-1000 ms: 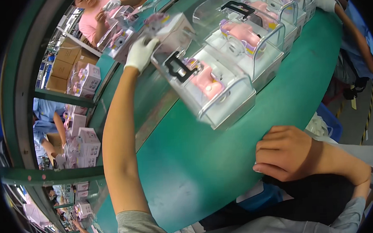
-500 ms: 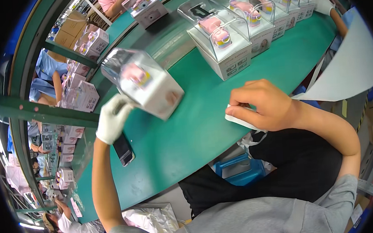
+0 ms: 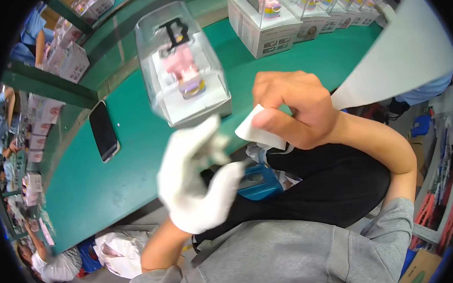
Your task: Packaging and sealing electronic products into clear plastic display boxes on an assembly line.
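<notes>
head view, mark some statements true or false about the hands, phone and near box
1. The right hand pinches a white piece. True.
2. The right hand is gloved. False: it is bare.
3. The near box holds a pink toy. True.
4. The left hand is gloved. True.
5. The left hand grips the phone. False: the phone lies on the table, apart from that hand.

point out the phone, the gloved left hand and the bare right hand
Phone [image 3: 104,131]: head view, middle of its dark screen.
Gloved left hand [image 3: 181,184]: head view, middle of the glove.
Bare right hand [image 3: 308,110]: head view, thumb side.
</notes>
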A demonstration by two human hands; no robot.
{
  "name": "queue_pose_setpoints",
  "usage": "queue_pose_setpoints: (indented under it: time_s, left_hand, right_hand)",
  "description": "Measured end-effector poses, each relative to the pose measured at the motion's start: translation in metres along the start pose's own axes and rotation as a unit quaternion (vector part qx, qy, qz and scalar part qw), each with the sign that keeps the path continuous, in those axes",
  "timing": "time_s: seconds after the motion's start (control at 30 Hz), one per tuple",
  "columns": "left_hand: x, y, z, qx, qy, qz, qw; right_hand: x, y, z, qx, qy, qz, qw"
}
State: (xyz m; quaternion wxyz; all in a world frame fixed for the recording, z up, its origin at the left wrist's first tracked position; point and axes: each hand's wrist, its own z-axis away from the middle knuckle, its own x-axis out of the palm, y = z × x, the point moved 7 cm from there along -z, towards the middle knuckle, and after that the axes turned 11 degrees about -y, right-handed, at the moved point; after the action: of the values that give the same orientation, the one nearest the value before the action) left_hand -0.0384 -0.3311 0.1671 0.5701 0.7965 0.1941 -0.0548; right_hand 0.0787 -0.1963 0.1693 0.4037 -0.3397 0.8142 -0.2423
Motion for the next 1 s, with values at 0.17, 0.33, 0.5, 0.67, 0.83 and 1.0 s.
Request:
queue_pose_setpoints:
  time_s: [0.17, 0.33, 0.5, 0.67, 0.83, 1.0]
  left_hand:
    - [0.03, -0.027, 0.01, -0.024, 0.037, 0.277, 0.96]
    - [0.017, -0.028, 0.021, -0.004, 0.043, 0.193, 0.98]
    - [0.015, -0.02, 0.023, -0.024, 0.096, 0.176, 0.979]
    - [0.026, -0.025, 0.022, -0.051, 0.12, 0.227, 0.965]
    - [0.044, -0.021, 0.012, -0.081, 0.125, 0.266, 0.952]
    - [0.063, -0.022, 0.005, -0.106, 0.13, 0.307, 0.937]
  right_hand:
    - [0.01, -0.02, -0.004, -0.082, -0.06, 0.019, 0.995]
    - [0.02, -0.02, -0.009, -0.058, -0.062, -0.011, 0.996]
    - [0.025, -0.02, -0.01, -0.014, -0.065, -0.034, 0.997]
    - [0.025, -0.01, -0.001, -0.013, -0.029, -0.049, 0.998]
    - [0.006, -0.004, 0.006, -0.025, -0.019, -0.04, 0.999]
    - [-0.007, 0.003, 0.01, -0.024, -0.032, -0.013, 0.999]
